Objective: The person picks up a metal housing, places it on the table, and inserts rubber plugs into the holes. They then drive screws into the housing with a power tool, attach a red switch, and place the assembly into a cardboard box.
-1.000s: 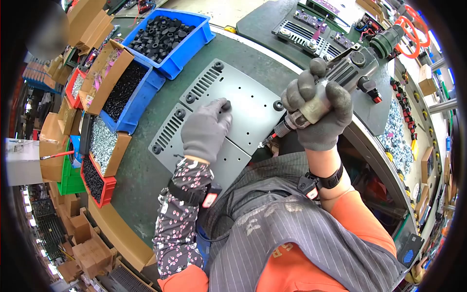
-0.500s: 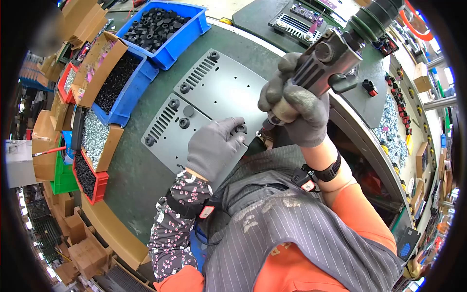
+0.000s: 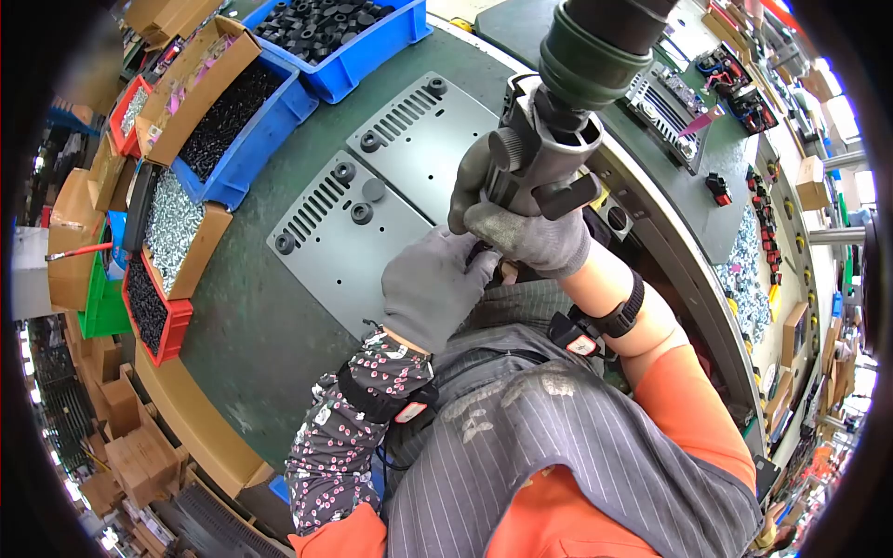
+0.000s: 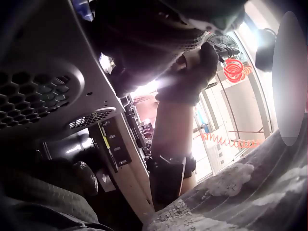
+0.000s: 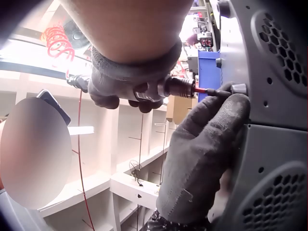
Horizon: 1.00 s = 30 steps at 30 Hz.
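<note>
Two grey metal panels with slots, the nearer panel [image 3: 326, 270] and the farther panel [image 3: 456, 139], lie side by side. The left hand [image 3: 433, 288], gloved, is over their near edge; in the right wrist view the left hand [image 5: 197, 154] pinches a small round foot [image 5: 238, 89] against a panel face [image 5: 264, 106]. The gloved right hand [image 3: 526, 228] grips a power screwdriver [image 3: 544, 153] upright. Its red-collared bit [image 5: 207, 90] reaches the foot between the left fingertips. In the left wrist view, the right hand [image 4: 192, 77] is partly in shadow.
Blue bins of black parts [image 3: 339, 70] and black screws [image 3: 219, 167] stand at upper left, beside a box of silver screws [image 3: 172, 228] and a red bin [image 3: 153, 312]. A loose round cap [image 3: 373, 190] and a black foot [image 3: 362, 213] rest on the nearer panel.
The left hand has moved from the farther panel to the panels' near edge. The screwdriver has swung upright and come in beside the left fingertips. A cap and foot now show on the nearer panel.
</note>
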{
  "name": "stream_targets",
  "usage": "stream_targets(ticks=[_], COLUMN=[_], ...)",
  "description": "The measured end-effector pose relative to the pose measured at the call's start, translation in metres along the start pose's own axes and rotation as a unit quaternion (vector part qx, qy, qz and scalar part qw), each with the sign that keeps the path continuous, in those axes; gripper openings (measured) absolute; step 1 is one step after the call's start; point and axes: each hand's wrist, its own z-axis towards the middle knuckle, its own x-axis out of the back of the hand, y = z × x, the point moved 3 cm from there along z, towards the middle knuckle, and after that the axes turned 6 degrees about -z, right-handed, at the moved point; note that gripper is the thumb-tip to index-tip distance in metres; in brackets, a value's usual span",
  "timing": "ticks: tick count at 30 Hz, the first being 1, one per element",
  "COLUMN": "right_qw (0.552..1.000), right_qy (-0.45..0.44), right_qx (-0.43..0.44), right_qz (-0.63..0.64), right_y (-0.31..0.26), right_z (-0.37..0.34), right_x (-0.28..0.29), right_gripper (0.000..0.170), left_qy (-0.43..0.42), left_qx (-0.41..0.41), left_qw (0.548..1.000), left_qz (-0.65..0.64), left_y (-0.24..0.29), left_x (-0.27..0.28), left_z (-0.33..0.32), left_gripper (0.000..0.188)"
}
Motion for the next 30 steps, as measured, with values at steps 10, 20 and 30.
stream_targets(ticks=[10,20,30], right_qw=[0.994,0.957,0.934], right_qy=[-0.098,-0.02,-0.039], right_qx=[-0.041,0.156,0.19], right_qz=[0.029,0.246,0.301], right_y=[0.005,-0.029,-0.044], right_z=[0.007,-0.004,-0.002], right_x=[0.004,0.0,-0.026], right_gripper=[0.044,0.047,0.046], left_qy=[-0.082,0.015,0.004], left_qx=[0.07,0.216,0.137], left_qw=[0.994,0.558,0.587], left_qz=[0.006,-0.801,-0.798], left_y=[-0.011,-0.061,-0.061], left_x=[0.0,0.021,0.021], left_z=[0.011,-0.02,-0.045], left_gripper=[0.026,0.026,0.024])
